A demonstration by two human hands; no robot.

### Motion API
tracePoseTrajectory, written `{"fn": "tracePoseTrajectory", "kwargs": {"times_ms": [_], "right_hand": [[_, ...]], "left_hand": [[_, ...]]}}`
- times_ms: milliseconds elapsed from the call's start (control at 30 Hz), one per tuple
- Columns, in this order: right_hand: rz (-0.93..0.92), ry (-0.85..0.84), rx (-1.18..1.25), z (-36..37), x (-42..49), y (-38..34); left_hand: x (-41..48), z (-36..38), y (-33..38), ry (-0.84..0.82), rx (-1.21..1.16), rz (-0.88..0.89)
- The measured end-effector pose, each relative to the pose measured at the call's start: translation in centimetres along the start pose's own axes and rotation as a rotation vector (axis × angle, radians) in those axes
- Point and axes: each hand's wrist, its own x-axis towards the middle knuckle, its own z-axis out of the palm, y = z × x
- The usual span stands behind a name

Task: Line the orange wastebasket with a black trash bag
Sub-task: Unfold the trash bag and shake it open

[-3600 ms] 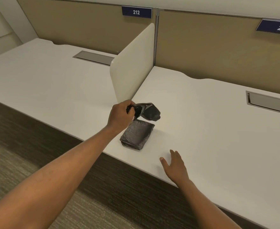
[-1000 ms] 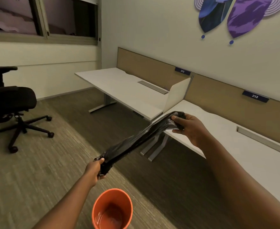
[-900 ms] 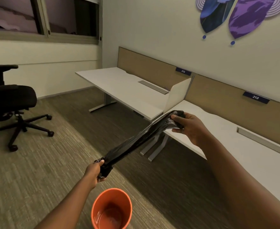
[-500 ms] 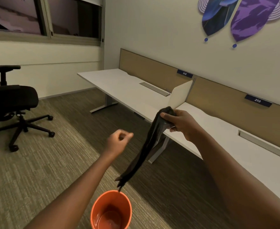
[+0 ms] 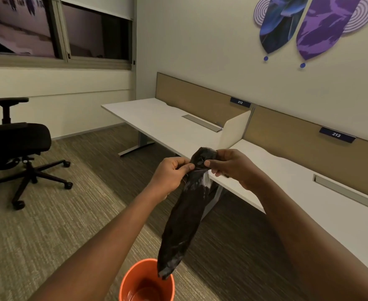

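I have one view only, from a wide-angle camera on the person's head, so no second view shares anything. It faces forward and down across the room. Both hands, left and right, sit close at centre; the wastebasket lies at 6 o'clock, the desks at 2, the chair at 9.

Both hands, left and right, pinch the top of a black bag hanging above the orange wastebasket.
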Motion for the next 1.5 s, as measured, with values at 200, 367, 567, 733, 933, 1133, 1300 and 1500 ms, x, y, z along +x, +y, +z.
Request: {"fn": "tracePoseTrajectory", "kwargs": {"times_ms": [200,367,567,733,933,1133,1300,1500], "right_hand": [[-0.071,0.052,-0.158,-0.8,0.4,0.5],[-0.076,0.092,-0.269,-2.1,0.7,1.3],[-0.254,0.354,-0.522,-2.6,0.2,2.5],[-0.304,0.412,-0.388,-2.7,-0.2,3.2],[-0.125,0.525,-0.039,-1.9,-0.7,2.4],[-0.030,0.457,0.328,2.7,-2.6,0.1],[0.079,0.182,0.681,3.8,-2.9,0.9],[0.079,0.136,0.863,3.9,-3.0,1.7]], "left_hand": [[-0.3,-0.3,0.4,0.166,0.045,-0.022],[0.0,-1.4,0.6,0.314,-0.010,-0.068],[0.3,-1.8,1.5,0.299,-0.141,-0.014],[0.0,-3.4,2.5,0.106,-0.162,0.009],[-1.1,-4.6,3.9,-0.088,0.110,0.060],[-3.8,0.3,4.1,0.152,0.382,0.579],[-4.1,1.6,3.4,-0.169,0.200,0.534],[-4.0,1.4,2.4,0.250,-0.060,0.065]]}}
